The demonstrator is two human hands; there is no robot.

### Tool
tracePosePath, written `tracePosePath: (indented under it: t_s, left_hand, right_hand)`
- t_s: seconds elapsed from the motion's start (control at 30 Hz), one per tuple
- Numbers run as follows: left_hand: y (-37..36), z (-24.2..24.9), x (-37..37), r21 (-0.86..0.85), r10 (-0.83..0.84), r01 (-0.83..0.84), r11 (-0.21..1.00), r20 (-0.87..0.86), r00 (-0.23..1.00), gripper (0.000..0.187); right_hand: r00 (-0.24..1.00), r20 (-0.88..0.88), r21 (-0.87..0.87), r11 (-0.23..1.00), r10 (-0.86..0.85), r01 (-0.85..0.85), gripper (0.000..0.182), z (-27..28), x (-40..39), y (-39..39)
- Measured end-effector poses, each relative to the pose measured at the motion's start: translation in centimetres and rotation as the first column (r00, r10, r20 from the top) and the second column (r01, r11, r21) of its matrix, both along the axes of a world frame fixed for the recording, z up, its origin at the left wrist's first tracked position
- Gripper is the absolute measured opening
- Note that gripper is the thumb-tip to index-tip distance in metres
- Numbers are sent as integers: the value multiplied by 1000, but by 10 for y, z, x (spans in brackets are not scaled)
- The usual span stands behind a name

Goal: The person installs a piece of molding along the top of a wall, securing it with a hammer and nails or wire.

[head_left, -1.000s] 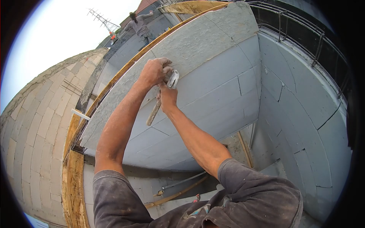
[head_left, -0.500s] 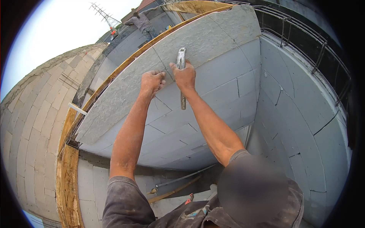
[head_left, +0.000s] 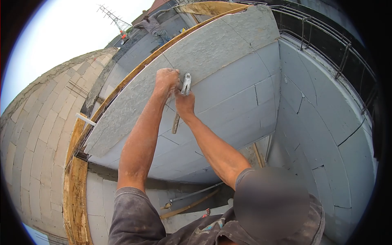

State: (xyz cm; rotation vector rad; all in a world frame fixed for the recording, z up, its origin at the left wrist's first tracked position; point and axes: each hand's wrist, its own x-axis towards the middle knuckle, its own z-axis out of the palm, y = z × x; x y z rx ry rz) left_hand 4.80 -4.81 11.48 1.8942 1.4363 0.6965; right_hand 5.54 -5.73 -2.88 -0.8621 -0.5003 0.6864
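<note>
My right hand point(head_left: 185, 103) is wrapped round a claw hammer point(head_left: 186, 84). Its worn silver head stands above my fist and its handle slants down below. Close beside it on the left, my left hand point(head_left: 166, 80) is closed with the fingers bent; what it pinches is too small to make out. Both hands are up at the rough grey concrete band point(head_left: 212, 47) along the top of the block wall point(head_left: 228, 98). A thin dark line, like a wire or a crack, runs from the band's top edge down towards my left hand.
Wooden boards point(head_left: 77, 196) edge the wall at left, with a white strip point(head_left: 85, 119) jutting out. Steel rebar point(head_left: 345, 53) runs along the right-hand wall point(head_left: 318, 106). Another person point(head_left: 153, 26) is behind the wall. Below lie a long bar and a wooden strip point(head_left: 192, 204).
My right hand has brought the hammer down and left, close beside my left hand. My left hand has risen slightly and turned. The camera view has shifted slightly.
</note>
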Motion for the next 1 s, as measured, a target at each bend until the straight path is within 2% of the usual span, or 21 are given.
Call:
tracePosePath:
  t_s: [0.07,0.17,0.27,0.47,0.67,0.77,0.87,0.97,1.0]
  left_hand:
    - [12,-6,-13,-64,33,-27,998,88,996,35]
    - [12,-19,-37,-92,117,-105,990,139,983,53]
    - [0,-31,-32,-255,114,-76,964,139,984,60]
    - [3,-29,-20,-390,205,-89,917,268,941,56]
    - [11,-16,-12,-537,307,-110,837,293,906,49]
    - [12,-11,-11,-507,310,-153,848,241,920,44]
    - [3,-11,2,-346,337,-290,892,81,938,39]
    - [17,-18,4,31,302,-302,953,-183,935,36]
    - [15,-18,5,206,291,-230,951,-355,888,31]
  right_hand:
    - [981,-129,31,990,142,-139,20,0,-4,-2]
    - [951,-186,27,969,248,-247,21,0,5,-32]
    - [929,-206,81,951,308,-298,22,-23,4,-39]
    - [878,-245,13,907,411,-420,23,-86,-4,-96]
    - [839,-301,-264,805,454,-531,18,-194,-10,-175]
    - [815,-344,-337,749,467,-571,17,-249,-10,-220]
    - [806,-356,-436,679,472,-590,16,-285,-11,-260]
    - [796,-285,-617,533,534,-579,17,-306,-8,-288]
    - [785,-247,-685,471,568,-556,18,-312,-8,-295]
